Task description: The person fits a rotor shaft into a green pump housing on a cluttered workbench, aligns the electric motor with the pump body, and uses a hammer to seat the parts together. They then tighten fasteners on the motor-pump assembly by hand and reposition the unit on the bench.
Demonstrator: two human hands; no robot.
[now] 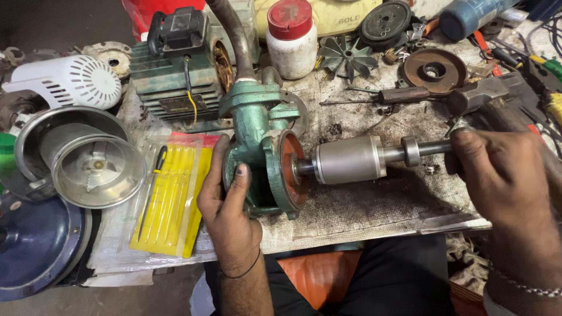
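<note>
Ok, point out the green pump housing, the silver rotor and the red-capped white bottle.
green pump housing [257,117]: head view, on its upper body.
silver rotor [350,159]: head view, middle of the cylinder.
red-capped white bottle [291,55]: head view, on its white side.

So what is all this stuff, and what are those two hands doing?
This picture comes from a camera worn on a person's head, looking down at their own hands over a messy workbench. The left hand grips a green metal pump body. The right hand holds the end of a silver rotor on a shaft, which pokes into the pump's round opening. Nearby lie a yellow pack of tools, a shiny metal cover, a white vented cap, a green motor, a white bottle with a red lid, a small metal fan wheel and a rusty disc.
</note>
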